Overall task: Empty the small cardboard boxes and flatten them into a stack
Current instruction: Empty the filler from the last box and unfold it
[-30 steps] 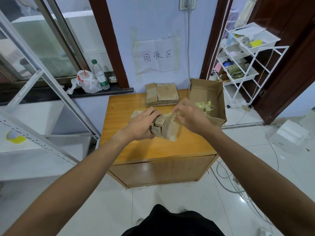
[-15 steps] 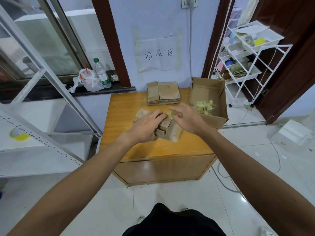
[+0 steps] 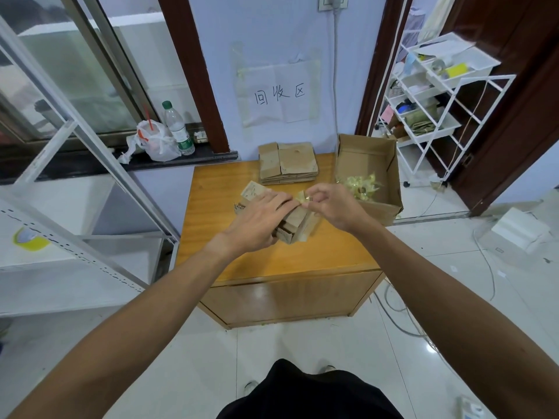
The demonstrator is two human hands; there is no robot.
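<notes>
A small cardboard box (image 3: 298,226) stands open on the wooden cabinet top (image 3: 217,195). My left hand (image 3: 258,219) grips its left side from above. My right hand (image 3: 331,207) pinches a small yellowish wrapped item (image 3: 302,197) just above the box's opening. A stack of flattened small boxes (image 3: 287,163) lies at the back of the cabinet. To the right stands a larger open cardboard box (image 3: 367,155) with a heap of yellowish wrapped items (image 3: 361,186) inside. Another bit of cardboard (image 3: 251,190) shows behind my left hand.
A white wire rack (image 3: 438,95) with trays stands at the right by a dark door. On the window sill at the left are a plastic bottle (image 3: 178,130) and a white bag (image 3: 154,140). White metal shelving (image 3: 60,225) is on the left. Cables lie on the floor at the right.
My right hand has drawn back slightly from inside the small box and now pinches a yellowish item at its opening. My left hand stays on the box.
</notes>
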